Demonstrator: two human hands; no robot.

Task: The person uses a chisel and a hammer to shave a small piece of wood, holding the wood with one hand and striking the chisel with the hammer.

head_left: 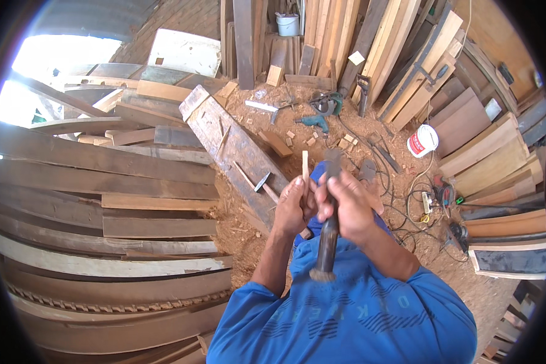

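Note:
My left hand [291, 206] is closed around a short, thin wooden stick [305, 162], which stands up above the fingers. Close beside it, my right hand [353, 209] grips a dark tool [327, 242] with a thick handle. The handle's pale butt points back toward my blue shirt, and the blade-like far end is blurred, so its exact kind is unclear. Both hands are in front of my lap, nearly touching. To the left of them a hammer [262, 182] lies on a worn wooden plank bench [209, 124], together with thin wood pieces [224, 141].
Curved boards [103, 200] are stacked along the left. Planks [330, 36] lean at the back and right. A green power tool [314, 122] lies among sawdust and offcuts. A white bucket [423, 141], cables [415, 206] and a power strip [428, 202] are on the right.

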